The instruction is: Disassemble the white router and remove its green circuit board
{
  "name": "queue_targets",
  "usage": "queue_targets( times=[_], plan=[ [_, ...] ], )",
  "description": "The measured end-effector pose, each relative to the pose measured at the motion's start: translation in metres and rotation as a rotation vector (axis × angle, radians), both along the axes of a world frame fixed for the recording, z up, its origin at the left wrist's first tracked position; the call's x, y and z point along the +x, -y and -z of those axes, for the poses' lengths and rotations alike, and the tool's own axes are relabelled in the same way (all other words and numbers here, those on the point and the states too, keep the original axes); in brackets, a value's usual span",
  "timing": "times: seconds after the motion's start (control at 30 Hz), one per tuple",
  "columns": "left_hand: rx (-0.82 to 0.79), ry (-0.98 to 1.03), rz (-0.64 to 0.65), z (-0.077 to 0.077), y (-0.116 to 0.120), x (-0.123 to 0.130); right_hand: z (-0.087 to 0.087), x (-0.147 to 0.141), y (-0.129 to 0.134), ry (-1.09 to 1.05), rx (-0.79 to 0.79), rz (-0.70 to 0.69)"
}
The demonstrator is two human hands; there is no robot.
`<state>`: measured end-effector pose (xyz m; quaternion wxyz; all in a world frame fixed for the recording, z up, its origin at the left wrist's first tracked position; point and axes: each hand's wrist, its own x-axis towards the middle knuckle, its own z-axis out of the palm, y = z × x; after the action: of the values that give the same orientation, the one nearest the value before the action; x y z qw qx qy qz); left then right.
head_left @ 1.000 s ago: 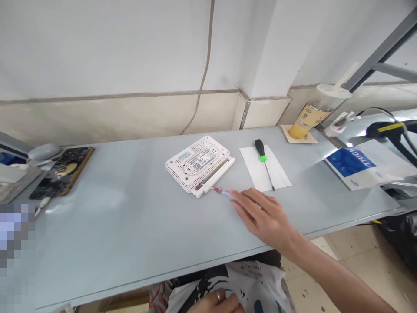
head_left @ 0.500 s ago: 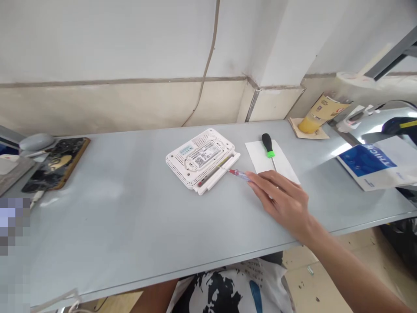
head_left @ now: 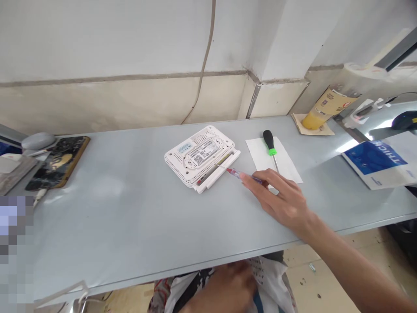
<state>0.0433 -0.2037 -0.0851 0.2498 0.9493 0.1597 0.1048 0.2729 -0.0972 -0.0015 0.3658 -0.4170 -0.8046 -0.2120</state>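
My right hand [head_left: 283, 198] grips the clear purplish handle of a thin screwdriver [head_left: 235, 173] with a red collar. Its tip points at the long side of a white router [head_left: 199, 155], near the slotted edge; whether it touches is too small to tell. The router lies with its labelled, vented underside up. A black screwdriver with a green collar [head_left: 269, 141] rests on a white paper [head_left: 286, 158] beyond my right hand. Below the table's front edge, my left hand [head_left: 230, 282] is blurred in front of my shirt, its fingers unclear.
A cracked phone [head_left: 60, 161] with a cable plugged in and a grey mouse [head_left: 38, 141] are at the left. At the right stand a cup of yellow drink [head_left: 321, 114] on cardboard and a blue-white booklet [head_left: 378, 163]. A cable [head_left: 206, 61] hangs down the wall.
My left hand has come into view below the table edge. The thin screwdriver has shifted slightly left with my right hand, and more of its handle shows. The view has turned a little.
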Motion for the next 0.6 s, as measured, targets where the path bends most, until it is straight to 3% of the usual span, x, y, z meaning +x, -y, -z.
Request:
queue_targets(
  times=[0.07,0.1,0.13,0.2,0.27,0.33,0.4,0.5,0.6],
  plan=[
    [-0.061,0.109,0.077,-0.039,-0.011,-0.009,-0.001,0.001,0.0,0.012,-0.017,-0.013],
    [-0.062,0.172,0.042,-0.062,-0.023,-0.015,-0.002,0.001,0.0,0.03,-0.015,-0.011],
    [-0.043,0.204,-0.05,-0.085,-0.041,-0.02,-0.004,0.001,0.0,0.054,-0.011,-0.01],
    [0.174,0.283,-0.365,-0.124,-0.087,-0.031,-0.009,0.001,-0.001,0.109,0.008,-0.008],
    [0.356,0.202,-0.632,-0.146,-0.137,-0.038,-0.011,-0.001,-0.002,0.15,0.014,-0.008],
    [0.327,0.005,-0.756,-0.149,-0.18,-0.043,-0.011,-0.005,-0.005,0.13,0.01,-0.008],
    [0.208,-0.174,-0.753,-0.143,-0.209,-0.047,-0.009,-0.01,-0.007,0.055,-0.004,0.002],
    [0.066,-0.27,-0.715,-0.133,-0.227,-0.055,-0.007,-0.014,-0.007,-0.033,-0.03,0.038],
    [0.019,-0.205,-0.685,-0.129,-0.233,-0.066,-0.008,-0.01,-0.004,-0.053,-0.035,0.074]
  ],
)
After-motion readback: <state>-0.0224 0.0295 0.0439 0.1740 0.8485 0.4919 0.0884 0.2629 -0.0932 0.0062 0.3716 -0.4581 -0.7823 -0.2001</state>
